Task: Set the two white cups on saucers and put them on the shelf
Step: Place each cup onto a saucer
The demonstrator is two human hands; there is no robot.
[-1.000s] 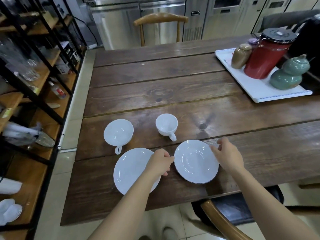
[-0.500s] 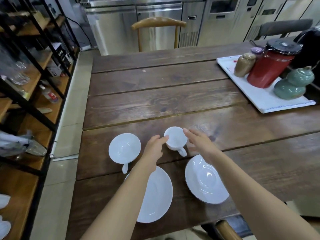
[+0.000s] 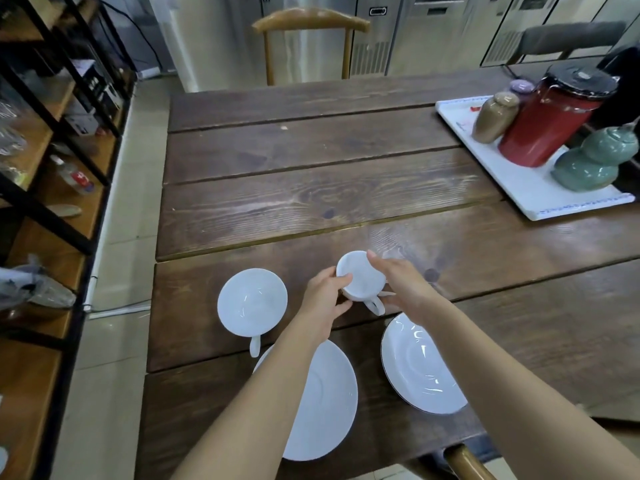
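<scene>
Both hands are closed around one small white cup (image 3: 360, 277) near the middle of the table's (image 3: 311, 188) near half. The left hand (image 3: 323, 306) grips its left wall, fingers curled at the rim and thumb lower on the body. The right hand (image 3: 401, 285) covers the right wall, fingers spread and extended past the rim, thumb low beside the handle. The cup is plain glossy white, round-mouthed, empty, with a loop handle pointing toward the near edge. Whether its base touches the table cannot be told.

The second white cup (image 3: 252, 301) stands upright to the left, close to the table's left edge. It is wider and shallower in appearance, empty, glossy, its handle also pointing toward the near edge. No hand touches it.

Two white saucers lie flat near the table's near edge. The left saucer (image 3: 332, 403) is partly covered by the left forearm; the wide cup's handle ends just at its far rim. The right saucer (image 3: 420, 365) shows a shallow centre well and a thin dark rim line; the right forearm crosses its right side. Neither saucer carries a cup.

At the far right corner a white tray (image 3: 526, 192) holds a red canister (image 3: 550, 123), a brown jar (image 3: 493, 117) and a green gourd-shaped jar (image 3: 592, 161). A wood-and-black shelf unit (image 3: 52, 140) stands along the table's left side, apart from it.
</scene>
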